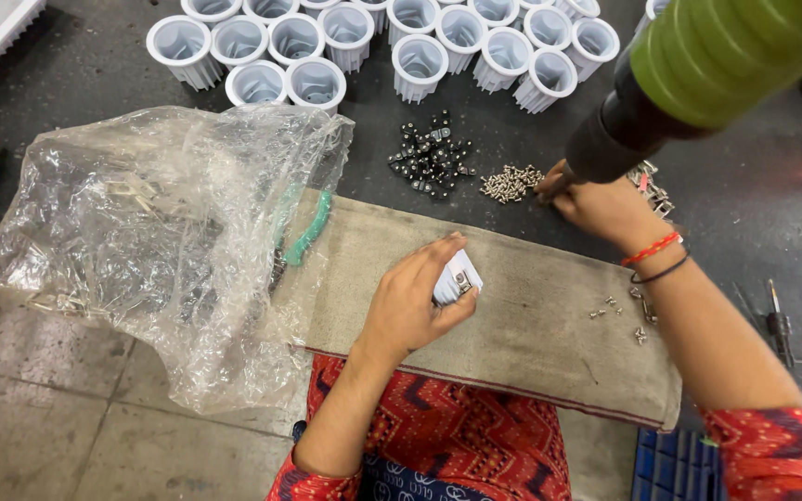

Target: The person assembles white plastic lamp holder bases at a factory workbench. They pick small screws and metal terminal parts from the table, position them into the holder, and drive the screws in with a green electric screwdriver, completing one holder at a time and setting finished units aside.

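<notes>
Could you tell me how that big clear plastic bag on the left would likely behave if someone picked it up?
The clear plastic bag looks thin and crumpled, so it would probably sag and fold rather than hold its shape. Small metal parts seem to lie inside, so they may slide toward the lowest corner. The green-handled pliers partly under its edge might catch.

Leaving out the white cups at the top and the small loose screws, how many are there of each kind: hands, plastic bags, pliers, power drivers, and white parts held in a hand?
Hands: 2, the left hand and the right hand
Clear plastic bag: 1
Green-handled pliers: 1
Green power driver: 1
White ribbed part, held in the left hand: 1
Total: 6
</notes>
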The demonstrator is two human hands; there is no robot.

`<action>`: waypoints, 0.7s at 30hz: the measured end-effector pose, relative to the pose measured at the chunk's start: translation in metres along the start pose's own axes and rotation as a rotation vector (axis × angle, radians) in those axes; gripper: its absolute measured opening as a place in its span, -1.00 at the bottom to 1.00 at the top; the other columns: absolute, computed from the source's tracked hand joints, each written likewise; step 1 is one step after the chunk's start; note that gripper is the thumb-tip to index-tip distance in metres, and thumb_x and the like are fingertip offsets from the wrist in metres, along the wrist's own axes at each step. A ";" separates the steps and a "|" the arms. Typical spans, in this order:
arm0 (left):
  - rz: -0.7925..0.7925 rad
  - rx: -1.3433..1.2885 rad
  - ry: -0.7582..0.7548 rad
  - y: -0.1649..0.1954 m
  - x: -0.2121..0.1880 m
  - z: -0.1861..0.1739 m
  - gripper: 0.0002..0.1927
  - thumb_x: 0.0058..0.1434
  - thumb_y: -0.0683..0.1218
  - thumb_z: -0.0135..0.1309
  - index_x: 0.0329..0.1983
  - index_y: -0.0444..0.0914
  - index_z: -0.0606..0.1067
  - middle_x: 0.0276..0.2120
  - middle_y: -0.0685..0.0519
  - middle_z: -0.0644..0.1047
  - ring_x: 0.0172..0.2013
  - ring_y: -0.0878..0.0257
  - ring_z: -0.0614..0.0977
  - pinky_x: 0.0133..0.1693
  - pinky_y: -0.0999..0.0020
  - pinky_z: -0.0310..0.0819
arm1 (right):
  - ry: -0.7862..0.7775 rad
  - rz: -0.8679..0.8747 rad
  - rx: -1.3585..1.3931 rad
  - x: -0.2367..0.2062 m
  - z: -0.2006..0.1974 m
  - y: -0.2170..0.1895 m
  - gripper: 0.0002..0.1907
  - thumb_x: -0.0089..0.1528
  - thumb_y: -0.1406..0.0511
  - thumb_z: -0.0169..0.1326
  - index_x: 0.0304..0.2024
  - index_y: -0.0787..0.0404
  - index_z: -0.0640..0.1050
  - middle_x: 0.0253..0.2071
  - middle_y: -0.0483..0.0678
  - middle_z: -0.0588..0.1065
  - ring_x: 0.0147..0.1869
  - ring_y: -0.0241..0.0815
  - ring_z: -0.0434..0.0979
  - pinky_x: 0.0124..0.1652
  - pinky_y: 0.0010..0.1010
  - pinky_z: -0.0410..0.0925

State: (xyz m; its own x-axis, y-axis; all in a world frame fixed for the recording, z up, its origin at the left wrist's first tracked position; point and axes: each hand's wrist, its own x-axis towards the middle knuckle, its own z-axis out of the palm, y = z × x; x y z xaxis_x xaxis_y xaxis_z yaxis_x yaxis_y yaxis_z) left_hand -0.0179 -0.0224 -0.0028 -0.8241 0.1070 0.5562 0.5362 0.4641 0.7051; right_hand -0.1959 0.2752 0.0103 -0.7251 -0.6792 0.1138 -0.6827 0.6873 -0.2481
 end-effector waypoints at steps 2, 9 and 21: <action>0.005 -0.009 0.002 0.000 0.000 0.000 -0.37 0.16 -0.02 0.29 0.26 -0.30 0.40 0.13 -0.18 0.56 0.10 -0.10 0.64 0.14 0.09 0.53 | -0.030 0.000 -0.032 0.004 -0.001 0.000 -0.80 0.19 0.34 0.14 -0.14 0.13 0.66 -0.14 0.03 0.60 -0.01 0.06 0.58 -0.01 -0.16 0.42; 0.007 -0.004 0.007 0.001 0.002 0.000 -0.39 0.13 -0.03 0.28 0.24 -0.28 0.40 0.14 -0.16 0.57 0.13 -0.08 0.64 0.17 0.09 0.52 | 0.070 -0.041 0.137 0.002 -0.017 -0.055 -0.84 0.25 0.35 0.14 -0.10 0.20 0.58 -0.18 0.07 0.55 -0.07 0.07 0.56 -0.06 -0.15 0.43; -0.003 -0.020 0.015 0.002 0.001 -0.001 -0.35 0.07 -0.07 0.30 0.25 -0.28 0.40 0.14 -0.14 0.56 0.16 -0.08 0.61 0.18 0.09 0.51 | 0.100 -0.331 0.049 -0.012 -0.036 -0.195 -0.72 0.05 0.44 0.20 -0.16 0.28 0.56 -0.15 0.01 0.46 -0.05 0.02 0.52 -0.09 -0.23 0.43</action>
State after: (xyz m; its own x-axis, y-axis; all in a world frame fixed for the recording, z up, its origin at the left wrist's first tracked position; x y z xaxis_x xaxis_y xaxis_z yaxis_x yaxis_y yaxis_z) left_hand -0.0171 -0.0220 -0.0003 -0.8228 0.0922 0.5608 0.5375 0.4467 0.7152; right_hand -0.0569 0.1585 0.0921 -0.4717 -0.8330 0.2891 -0.8791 0.4186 -0.2279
